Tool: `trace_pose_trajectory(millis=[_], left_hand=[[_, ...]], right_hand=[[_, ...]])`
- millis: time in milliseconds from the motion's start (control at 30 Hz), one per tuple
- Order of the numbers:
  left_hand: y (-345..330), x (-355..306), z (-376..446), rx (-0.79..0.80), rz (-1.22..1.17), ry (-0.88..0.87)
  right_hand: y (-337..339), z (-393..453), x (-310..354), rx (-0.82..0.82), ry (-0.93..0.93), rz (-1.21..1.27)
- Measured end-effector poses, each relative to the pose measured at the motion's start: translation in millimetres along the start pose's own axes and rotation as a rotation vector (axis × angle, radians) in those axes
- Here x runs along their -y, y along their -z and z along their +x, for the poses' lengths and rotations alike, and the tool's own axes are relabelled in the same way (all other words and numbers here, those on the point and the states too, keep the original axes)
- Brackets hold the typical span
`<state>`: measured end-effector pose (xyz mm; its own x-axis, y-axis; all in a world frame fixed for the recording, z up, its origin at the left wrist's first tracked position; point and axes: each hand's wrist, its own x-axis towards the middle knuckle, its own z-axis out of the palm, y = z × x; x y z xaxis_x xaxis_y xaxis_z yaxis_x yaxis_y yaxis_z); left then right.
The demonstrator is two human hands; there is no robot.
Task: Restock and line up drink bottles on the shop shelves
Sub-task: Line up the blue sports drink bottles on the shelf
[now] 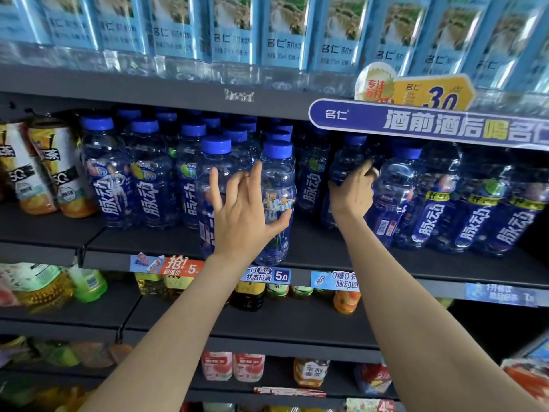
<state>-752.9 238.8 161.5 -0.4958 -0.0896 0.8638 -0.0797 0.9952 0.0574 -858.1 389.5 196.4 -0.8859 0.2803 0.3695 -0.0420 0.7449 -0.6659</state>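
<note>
We reached both arms up to the middle shelf [312, 248], where the blue-capped drink bottles [148, 173] stood in rows running back into the dark. Our left hand [246, 209] was spread loosely in front of two bottles at the shelf's front edge: the thumb curved against the side of the right-hand one, the front bottle [277, 203], while the fingers [214, 185] were straight and splayed over the neighbouring bottle [212, 185] to its left. It gripped nothing firmly as far as we could see. Our right hand [353, 191] was further in and to the right, its fingers curled round the shoulder of another bottle [346, 165] that stood behind the front line, just beside a clear-shouldered bottle [392, 197] turned so that its barcode faced us.

To the right of that stood more of the same drink, labels forward and touching one another (their caps hidden under a purple banner [430, 123] fixed to the shelf above). At the far left of our shelf stood two orange-and-white tea bottles [56, 171], tilted by the wide lens. The top shelf carried light blue water bottles [285, 34] packed side by side. Price tags [267, 275] hung along the front rail, and below it were yellow, green and pink drinks [231, 367].
</note>
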Motion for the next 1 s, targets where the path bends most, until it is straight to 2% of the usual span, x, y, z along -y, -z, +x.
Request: trace_pose_trajectory(millis=[267,433,633,800,1000], left_hand=[[-2.8,2.0,-1.0,-0.004,0.011,-0.014],[-3.0,2.2,-1.1,0.000,0.022,-0.015],[-5.1,2.5,-1.2,-0.014,0.032,-0.016],[-5.0,1.9,-1.4,-0.015,0.044,-0.017],[-5.7,2.5,-1.7,-0.029,0.048,-0.029]], right_hand=[[-3.1,-16.0,-7.9,0.079,0.174,0.191],[-18.3,-27.1,-35.5,0.345,0.037,0.279],[-34.1,-40.8,-31.5,0.232,-0.100,0.144],[-39.8,-40.1,-29.1,0.290,-0.086,0.114],[-43.3,-42.1,-20.5,0.279,-0.111,0.100]])
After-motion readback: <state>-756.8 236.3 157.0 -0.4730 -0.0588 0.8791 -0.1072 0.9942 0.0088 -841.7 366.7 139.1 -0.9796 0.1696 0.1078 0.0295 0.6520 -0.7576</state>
